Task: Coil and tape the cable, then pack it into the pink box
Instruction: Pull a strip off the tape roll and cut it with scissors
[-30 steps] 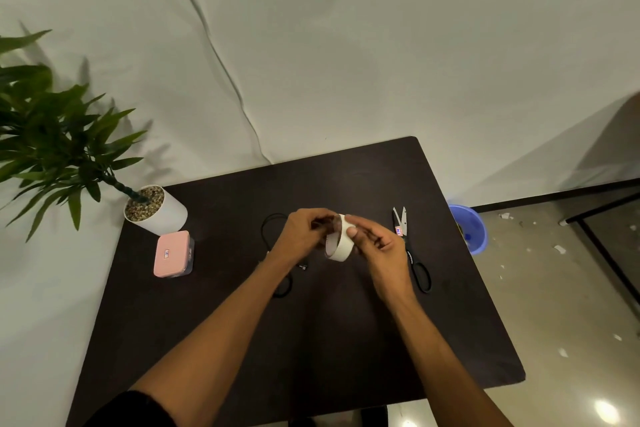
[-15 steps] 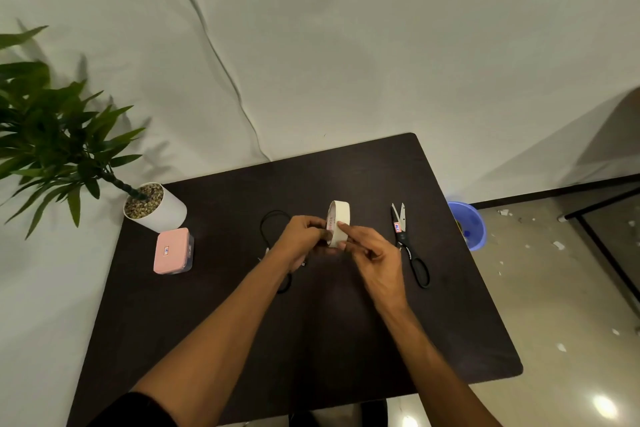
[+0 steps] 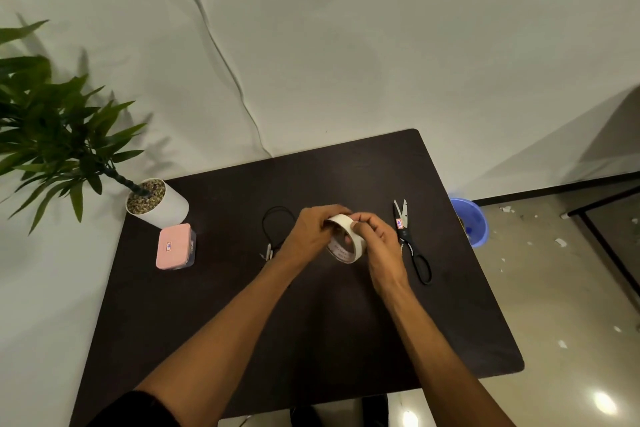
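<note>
A white tape roll [image 3: 349,241] is held above the middle of the dark table [image 3: 311,322] by both hands. My left hand [image 3: 309,232] grips its left side, and my right hand [image 3: 377,239] pinches its top edge with thumb and fingers. The black cable [image 3: 273,229] lies in a loose loop on the table just left of my left hand, partly hidden by it. The pink box [image 3: 175,246] sits closed near the table's left edge.
Black-handled scissors [image 3: 410,239] lie to the right of my hands. A white pot [image 3: 162,206] with a green plant stands at the table's back left corner. A blue bin [image 3: 471,222] sits on the floor beyond the right edge.
The tape roll has turned in my hands, from standing on edge to tilted with its hole facing me. Both hands stayed over the table's middle.
</note>
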